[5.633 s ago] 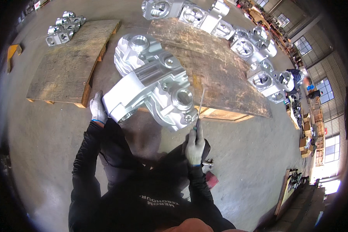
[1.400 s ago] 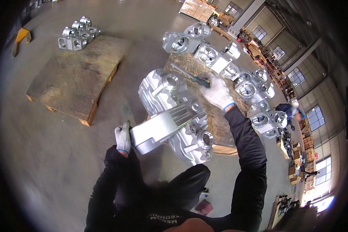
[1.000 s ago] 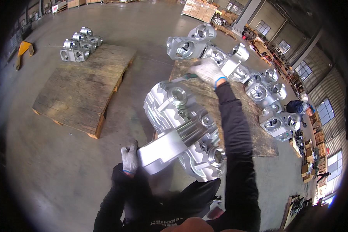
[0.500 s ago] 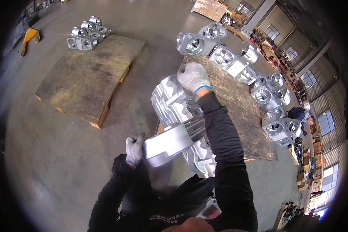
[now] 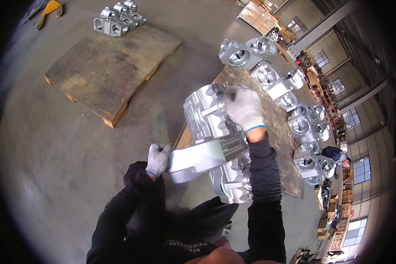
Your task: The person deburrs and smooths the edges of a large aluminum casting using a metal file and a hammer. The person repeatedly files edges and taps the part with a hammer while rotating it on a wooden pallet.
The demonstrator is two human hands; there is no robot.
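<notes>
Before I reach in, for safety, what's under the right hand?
The big metal part and a wooden pallet show around the right hand; whatever lies beneath, or in its grip, is hidden.

From my remote station I see a grey floor (image 5: 44, 141) with a pale sheen at lower left. On the right, a ribbed wall (image 5: 375, 154) carries bright windows (image 5: 361, 172), cardboard boxes (image 5: 324, 229) near its foot. I also make out a grey column (image 5: 321, 28) slanting at upper right.
</notes>
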